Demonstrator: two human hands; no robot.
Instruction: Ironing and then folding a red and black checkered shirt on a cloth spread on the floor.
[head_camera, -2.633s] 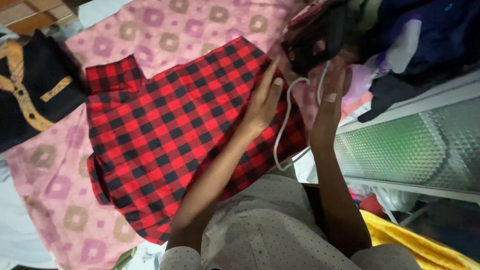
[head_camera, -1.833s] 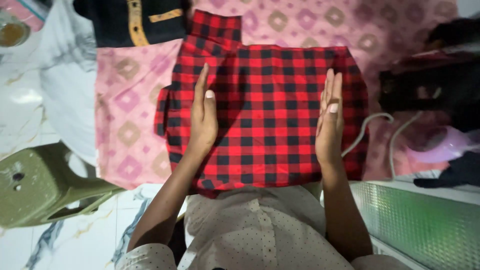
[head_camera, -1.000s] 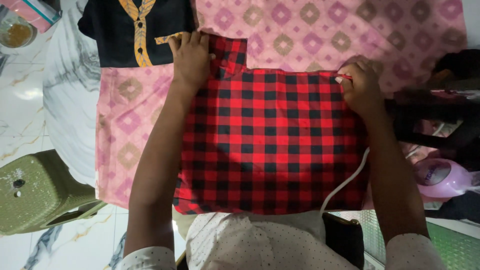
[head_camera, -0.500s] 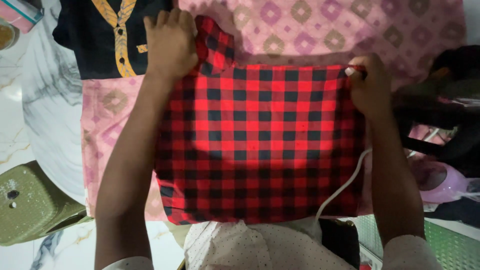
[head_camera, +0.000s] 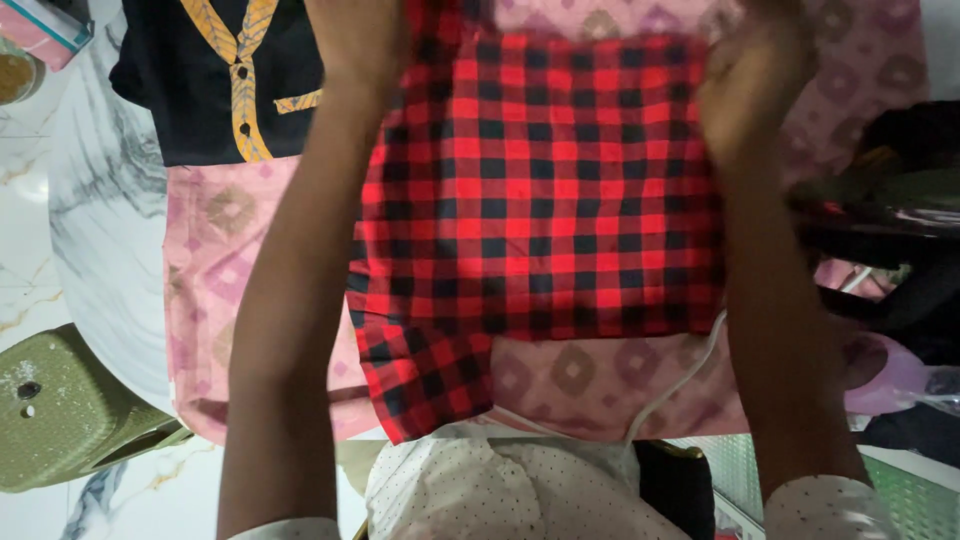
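- The red-and-black checked shirt (head_camera: 540, 190) was lifted by its top corners, exposing the pink patterned cloth (head_camera: 600, 375) below it.
- The left hand (head_camera: 360, 40) and right hand (head_camera: 745, 95) were raised higher in view.

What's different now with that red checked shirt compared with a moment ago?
Both hands, the left hand and the right hand, have lifted the red checked shirt by its top corners up off the pink patterned cloth, so its lower edge now hangs clear and bares cloth that was covered. The black garment with yellow trim, the white cord and the green stool stayed put.
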